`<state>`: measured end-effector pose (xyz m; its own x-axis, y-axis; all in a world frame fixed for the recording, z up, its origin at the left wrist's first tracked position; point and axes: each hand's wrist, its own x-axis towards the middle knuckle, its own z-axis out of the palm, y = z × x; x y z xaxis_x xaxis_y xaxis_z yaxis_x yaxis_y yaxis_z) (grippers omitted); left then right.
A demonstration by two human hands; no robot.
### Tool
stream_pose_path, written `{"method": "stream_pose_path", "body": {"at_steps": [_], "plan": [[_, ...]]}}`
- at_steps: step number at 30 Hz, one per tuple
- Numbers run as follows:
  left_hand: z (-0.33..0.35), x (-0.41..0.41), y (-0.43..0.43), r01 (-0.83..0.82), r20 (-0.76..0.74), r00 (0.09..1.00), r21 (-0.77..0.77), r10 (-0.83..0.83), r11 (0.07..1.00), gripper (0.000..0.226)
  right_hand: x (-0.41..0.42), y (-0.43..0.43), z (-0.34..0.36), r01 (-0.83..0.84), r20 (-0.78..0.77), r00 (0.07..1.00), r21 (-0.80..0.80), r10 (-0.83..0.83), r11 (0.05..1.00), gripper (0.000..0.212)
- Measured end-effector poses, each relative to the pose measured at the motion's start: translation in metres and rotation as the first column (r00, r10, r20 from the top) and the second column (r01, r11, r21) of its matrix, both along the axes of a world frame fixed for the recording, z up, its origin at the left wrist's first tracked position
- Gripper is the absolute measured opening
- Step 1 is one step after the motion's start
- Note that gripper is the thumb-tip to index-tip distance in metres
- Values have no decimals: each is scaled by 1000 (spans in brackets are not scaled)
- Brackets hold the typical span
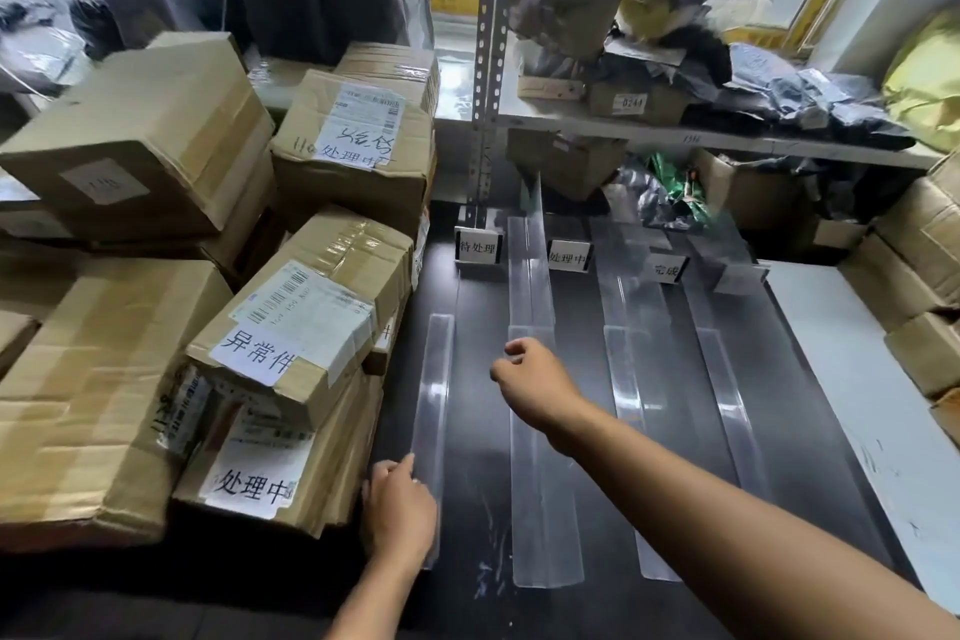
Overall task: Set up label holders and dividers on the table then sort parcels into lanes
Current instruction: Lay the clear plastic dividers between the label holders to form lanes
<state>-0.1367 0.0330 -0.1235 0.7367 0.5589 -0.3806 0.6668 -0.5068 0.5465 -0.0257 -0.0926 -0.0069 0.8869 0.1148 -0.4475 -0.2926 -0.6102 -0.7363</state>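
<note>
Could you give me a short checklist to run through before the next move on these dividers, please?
1. Left hand grips the leftmost divider at its near end: ok.
2. Right hand holding anything: cannot tell; its fingers are curled over the second divider.
3. Label holders standing at the far end of the table: ok.
4. Label in the fourth holder readable: cannot tell.
5. Parcels sorted into lanes: not ok; the boxes are stacked on the left.
</note>
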Motion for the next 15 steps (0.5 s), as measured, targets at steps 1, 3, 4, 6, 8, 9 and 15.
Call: {"method": "stream_pose_path", "body": {"at_steps": [1, 3, 4, 6, 8, 9, 15], "plan": [[3, 0, 0, -11, 42, 999, -60, 14, 998, 32, -2, 4, -2, -24, -29, 999, -2, 24, 1000, 52], [17, 1, -2, -54, 182, 978, -264, 105, 963, 32, -7, 13, -3, -46, -116, 992, 65, 54, 997, 51], [28, 1, -4, -82, 239, 953, -392, 187, 916, 32, -10, 17, -3, -42, -164, 985, 111, 60, 993, 46], [42, 1, -7, -90, 290, 908, -570, 303, 817, 25, -13, 22, 0, -27, -211, 975, 167, 62, 986, 28], [46, -1, -8, -49, 291, 907, -645, 305, 762, 17, -14, 25, 3, -19, -222, 973, 195, 63, 981, 12], [48, -2, -7, -27, 282, 916, -665, 285, 747, 16, -14, 27, 4, -13, -231, 971, 207, 62, 978, 10], [52, -8, -3, 50, 260, 952, -649, 160, 759, 11, -12, 32, 2, 1, -234, 970, 239, 57, 971, 16]]}}
